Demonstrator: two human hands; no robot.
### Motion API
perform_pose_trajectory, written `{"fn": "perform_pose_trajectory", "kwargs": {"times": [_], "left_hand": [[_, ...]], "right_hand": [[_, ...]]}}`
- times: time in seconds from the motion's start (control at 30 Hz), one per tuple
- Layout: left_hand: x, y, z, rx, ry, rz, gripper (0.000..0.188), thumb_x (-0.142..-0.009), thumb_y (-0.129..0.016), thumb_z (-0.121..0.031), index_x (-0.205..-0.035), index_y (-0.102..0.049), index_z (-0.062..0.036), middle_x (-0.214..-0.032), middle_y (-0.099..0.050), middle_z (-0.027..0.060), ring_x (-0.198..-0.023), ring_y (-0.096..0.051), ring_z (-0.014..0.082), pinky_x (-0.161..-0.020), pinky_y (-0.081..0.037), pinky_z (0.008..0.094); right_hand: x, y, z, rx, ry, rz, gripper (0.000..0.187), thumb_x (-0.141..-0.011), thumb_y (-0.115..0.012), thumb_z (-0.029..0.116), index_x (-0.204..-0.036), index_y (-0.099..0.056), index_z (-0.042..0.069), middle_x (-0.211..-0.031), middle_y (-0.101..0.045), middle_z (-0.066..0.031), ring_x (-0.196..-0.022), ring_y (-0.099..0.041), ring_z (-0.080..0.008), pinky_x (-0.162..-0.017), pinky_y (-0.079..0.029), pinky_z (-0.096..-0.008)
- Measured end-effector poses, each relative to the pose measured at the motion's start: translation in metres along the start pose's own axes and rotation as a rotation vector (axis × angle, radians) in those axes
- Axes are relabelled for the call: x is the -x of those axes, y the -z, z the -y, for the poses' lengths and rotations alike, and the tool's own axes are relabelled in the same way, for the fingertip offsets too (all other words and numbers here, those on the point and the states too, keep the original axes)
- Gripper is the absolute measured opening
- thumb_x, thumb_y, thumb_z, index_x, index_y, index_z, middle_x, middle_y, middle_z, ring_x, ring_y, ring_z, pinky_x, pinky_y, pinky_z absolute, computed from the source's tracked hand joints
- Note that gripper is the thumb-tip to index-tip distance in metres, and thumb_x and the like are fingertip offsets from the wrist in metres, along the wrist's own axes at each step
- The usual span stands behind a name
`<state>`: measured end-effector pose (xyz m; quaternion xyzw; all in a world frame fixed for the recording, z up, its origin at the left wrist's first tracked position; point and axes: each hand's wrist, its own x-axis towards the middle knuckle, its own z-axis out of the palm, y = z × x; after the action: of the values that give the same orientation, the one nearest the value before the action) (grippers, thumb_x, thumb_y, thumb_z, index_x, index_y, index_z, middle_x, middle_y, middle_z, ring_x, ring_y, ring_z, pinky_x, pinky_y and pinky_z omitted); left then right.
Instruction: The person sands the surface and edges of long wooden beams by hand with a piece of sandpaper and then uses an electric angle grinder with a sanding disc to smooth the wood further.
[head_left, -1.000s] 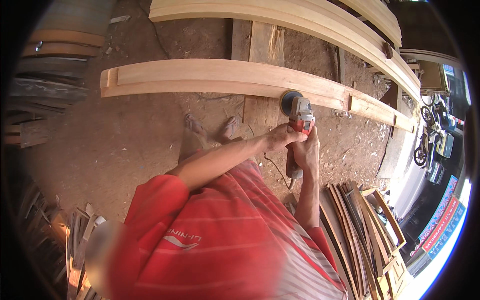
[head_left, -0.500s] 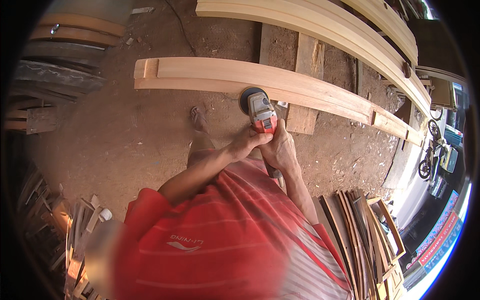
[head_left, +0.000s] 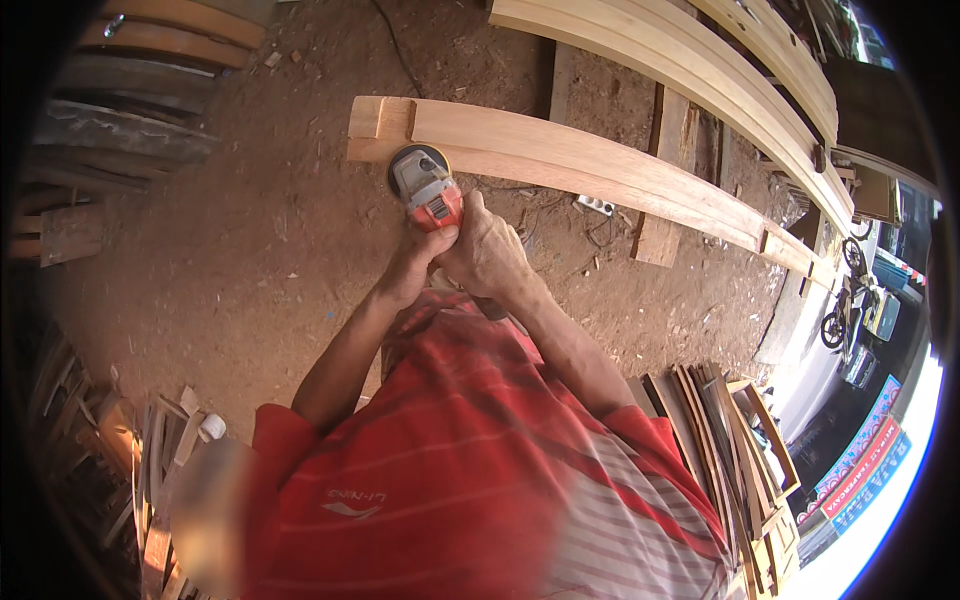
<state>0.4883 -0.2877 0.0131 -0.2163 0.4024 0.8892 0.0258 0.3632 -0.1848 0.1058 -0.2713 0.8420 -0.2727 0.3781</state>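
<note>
Both my hands are wrapped round a red and grey angle grinder (head_left: 434,200) fitted with a round disc. Its disc (head_left: 408,165) rests against the near side of a long pale wooden beam (head_left: 560,160), close to the notched left end. My left hand (head_left: 412,262) grips the tool from the left, thumb over the red body. My right hand (head_left: 487,250) closes round the body from the right, and the rear of the tool shows below it. How far the disc touches the wood is partly hidden.
More pale beams (head_left: 640,60) lie beyond, across a supporting plank (head_left: 668,150). A white power strip (head_left: 595,205) with cables sits on the dirt floor. Stacked boards (head_left: 130,125) stand at the far left, offcuts (head_left: 175,440) near left, and wood strips (head_left: 705,430) near right.
My hands and the grinder have shifted left along the beam, from further along it to near its notched end. The view has moved too, and the power strip now shows more fully.
</note>
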Motion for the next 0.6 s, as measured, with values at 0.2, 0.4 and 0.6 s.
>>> {"fn": "perform_pose_trajectory", "kwargs": {"times": [0.2,0.4,0.6], "left_hand": [[-0.006,-0.021,-0.005,0.019,0.04,-0.045,0.033,-0.103,-0.06,-0.027,-0.125,-0.065,-0.0034,-0.117,-0.064,-0.0002,-0.109,-0.059,0.0088,-0.097,-0.048,0.0296],[-0.014,-0.055,-0.007,0.01,0.101,-0.001,0.05,-0.1,-0.062,-0.025,-0.144,-0.052,-0.0059,-0.134,-0.06,0.0041,-0.127,-0.059,0.0151,-0.107,-0.047,0.0338],[-0.03,-0.121,0.008,0.031,0.106,-0.037,0.041,-0.104,-0.061,-0.029,-0.134,-0.063,-0.0017,-0.122,-0.065,0.0015,-0.112,-0.06,0.0104,-0.097,-0.049,0.0292]], "right_hand": [[0.002,0.004,-0.012,-0.011,-0.026,-0.023,0.046,-0.087,-0.069,0.03,-0.108,-0.048,-0.005,-0.092,-0.071,-0.0345,-0.089,-0.071,-0.0531,-0.077,-0.056,-0.0584],[0.018,0.026,-0.033,-0.014,-0.062,-0.045,0.047,-0.087,-0.069,0.03,-0.109,-0.047,-0.004,-0.091,-0.071,-0.0345,-0.088,-0.071,-0.0533,-0.076,-0.056,-0.0586],[0.043,0.062,-0.077,-0.038,-0.08,-0.085,0.047,-0.087,-0.07,0.031,-0.109,-0.047,-0.004,-0.089,-0.07,-0.0344,-0.085,-0.071,-0.053,-0.074,-0.056,-0.0589]]}}
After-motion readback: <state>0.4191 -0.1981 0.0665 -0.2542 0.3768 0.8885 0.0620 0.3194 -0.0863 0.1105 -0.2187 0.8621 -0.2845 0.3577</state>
